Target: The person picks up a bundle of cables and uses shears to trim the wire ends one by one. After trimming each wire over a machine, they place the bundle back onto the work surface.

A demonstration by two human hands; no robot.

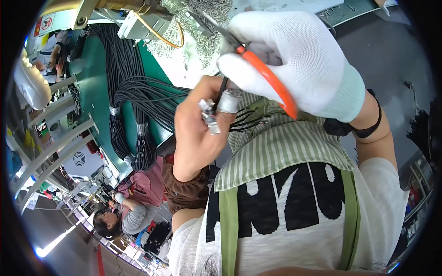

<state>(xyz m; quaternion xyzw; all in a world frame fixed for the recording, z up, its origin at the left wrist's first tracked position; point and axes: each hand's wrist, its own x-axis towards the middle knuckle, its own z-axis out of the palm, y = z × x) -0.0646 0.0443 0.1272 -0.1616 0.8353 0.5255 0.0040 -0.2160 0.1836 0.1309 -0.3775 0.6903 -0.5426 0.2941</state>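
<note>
My right hand point(294, 60), in a white knit glove, is closed around a tool with an orange handle point(271, 80) and slim dark metal tips. Whether it is pliers or scissors I cannot make out. Just left of it, my bare left hand point(195, 133) is curled, pinching a black cable point(222, 89). Small silvery metal connectors point(209, 117) lie against its fingers, and a whitish wrap point(229, 101) covers one fingertip. Several thin black cable ends point(251, 120) hang beside this hand, in front of the striped apron point(285, 147).
A heap of small metal pieces point(202, 50) covers the white surface beyond my hands. Bundled black cables point(138, 92) lie on the green table point(92, 87) to the left. A machine with a brass-coloured part point(124, 7) stands at upper left. A co-worker point(124, 218) sits at lower left.
</note>
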